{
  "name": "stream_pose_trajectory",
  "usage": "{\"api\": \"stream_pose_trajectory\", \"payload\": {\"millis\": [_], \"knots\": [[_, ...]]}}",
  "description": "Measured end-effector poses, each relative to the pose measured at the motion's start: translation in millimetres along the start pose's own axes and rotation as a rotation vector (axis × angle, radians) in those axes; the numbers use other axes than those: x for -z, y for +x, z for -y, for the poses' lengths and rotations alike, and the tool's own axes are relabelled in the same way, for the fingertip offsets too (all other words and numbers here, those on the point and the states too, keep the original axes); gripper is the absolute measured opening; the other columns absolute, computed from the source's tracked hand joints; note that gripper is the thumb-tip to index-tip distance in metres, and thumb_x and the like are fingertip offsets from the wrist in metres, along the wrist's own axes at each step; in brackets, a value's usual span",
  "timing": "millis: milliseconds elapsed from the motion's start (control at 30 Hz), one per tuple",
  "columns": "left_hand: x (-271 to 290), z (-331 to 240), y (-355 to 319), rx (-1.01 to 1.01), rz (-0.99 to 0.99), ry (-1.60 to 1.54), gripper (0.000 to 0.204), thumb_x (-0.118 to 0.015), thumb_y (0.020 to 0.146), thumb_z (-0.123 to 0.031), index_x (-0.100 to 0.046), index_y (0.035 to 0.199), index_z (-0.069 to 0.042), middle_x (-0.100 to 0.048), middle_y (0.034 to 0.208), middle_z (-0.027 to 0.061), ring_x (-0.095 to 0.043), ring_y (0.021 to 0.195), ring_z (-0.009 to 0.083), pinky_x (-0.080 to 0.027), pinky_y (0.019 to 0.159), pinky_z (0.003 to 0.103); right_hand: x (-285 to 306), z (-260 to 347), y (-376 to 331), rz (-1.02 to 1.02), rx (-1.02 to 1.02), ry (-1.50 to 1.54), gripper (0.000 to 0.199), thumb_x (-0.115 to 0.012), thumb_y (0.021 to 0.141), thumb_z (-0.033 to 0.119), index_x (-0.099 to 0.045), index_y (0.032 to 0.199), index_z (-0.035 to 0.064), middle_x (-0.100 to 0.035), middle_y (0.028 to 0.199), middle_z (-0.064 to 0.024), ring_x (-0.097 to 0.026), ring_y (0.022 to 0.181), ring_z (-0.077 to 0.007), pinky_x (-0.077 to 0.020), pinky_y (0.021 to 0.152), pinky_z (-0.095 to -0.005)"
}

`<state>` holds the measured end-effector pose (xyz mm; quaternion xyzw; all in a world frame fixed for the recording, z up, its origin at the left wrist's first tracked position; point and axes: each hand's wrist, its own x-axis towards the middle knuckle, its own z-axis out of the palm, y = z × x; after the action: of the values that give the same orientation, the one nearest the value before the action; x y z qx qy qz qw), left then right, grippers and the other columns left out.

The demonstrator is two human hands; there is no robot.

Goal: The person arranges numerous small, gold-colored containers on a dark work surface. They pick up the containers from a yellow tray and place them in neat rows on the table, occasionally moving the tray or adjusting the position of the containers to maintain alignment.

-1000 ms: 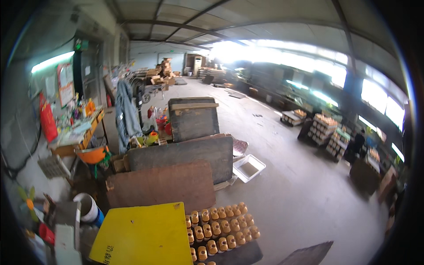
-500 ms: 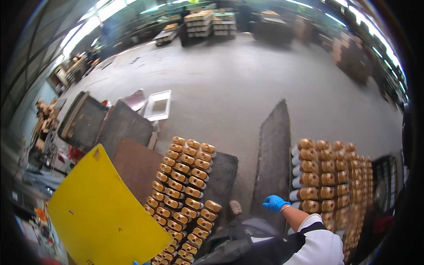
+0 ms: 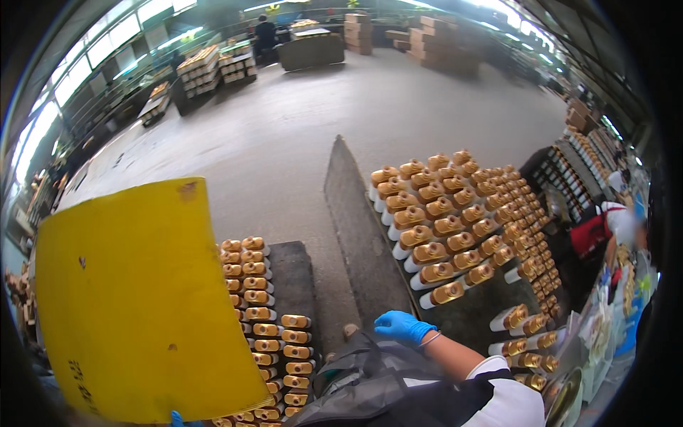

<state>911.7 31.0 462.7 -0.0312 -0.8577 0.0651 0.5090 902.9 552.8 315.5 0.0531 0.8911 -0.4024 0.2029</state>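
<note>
A large yellow board, slightly bowed and scuffed, stands tilted on the left side. Its lower edge is gripped by my left hand, of which only a blue-gloved bit shows at the bottom; the rest is hidden. Behind and beside the board, rows of white bottle-like pieces with gold tops stand on a dark board, partly covered by the yellow one. My right hand, also blue-gloved, hangs in front of me with nothing in it, fingers loosely extended. Nearest to it is a second batch of gold-topped pieces on a dark surface.
A dark upright panel stands between the two batches. On the right, a person in a red apron is beside a cluttered bench. Stacked cartons, a grey table and loaded racks are across the floor.
My view has turned to the right, bringing the right-hand batch and the person into sight. The yellow board now stands more upright and covers more of the left batch. My right hand remains empty.
</note>
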Motion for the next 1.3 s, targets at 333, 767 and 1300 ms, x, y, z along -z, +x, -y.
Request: {"api": "stream_pose_trajectory", "payload": {"millis": [333,767,1300], "knots": [[-138,-75,88,1.121,0.483,-1.592,0.032,-0.054,0.089,-0.017,-0.055,0.113,0.004,-0.061,0.107,0.0129,-0.06,0.094,0.0217,-0.048,0.08,0.032,-5,-31,-77,-0.181,-0.209,0.17,0.043,-0.063,0.083,0.041,-0.066,0.109,0.0064,-0.068,0.099,-0.0142,-0.064,0.092,-0.0311,-0.0507,0.081,-0.0385],[-222,-209,85,0.956,1.068,-1.565,0.021,-0.054,0.085,-0.009,-0.061,0.097,0.007,-0.066,0.087,0.0176,-0.066,0.073,0.0257,-0.055,0.062,0.034,-28,-93,-153,-0.437,-0.394,0.283,0.04,-0.063,0.082,0.038,-0.067,0.105,0.0052,-0.068,0.096,-0.0142,-0.065,0.089,-0.0297,-0.052,0.077,-0.0375],[-268,-180,162,0.576,0.679,-1.869,0.036,-0.046,0.094,-0.025,-0.053,0.116,0.002,-0.06,0.11,0.0134,-0.059,0.098,0.0233,-0.05,0.084,0.034,-131,-50,-226,-0.599,-0.662,0.3,0.045,-0.059,0.08,0.045,-0.067,0.105,0.0087,-0.066,0.106,-0.0141,-0.062,0.096,-0.0316,-0.0496,0.084,-0.0403]]}}
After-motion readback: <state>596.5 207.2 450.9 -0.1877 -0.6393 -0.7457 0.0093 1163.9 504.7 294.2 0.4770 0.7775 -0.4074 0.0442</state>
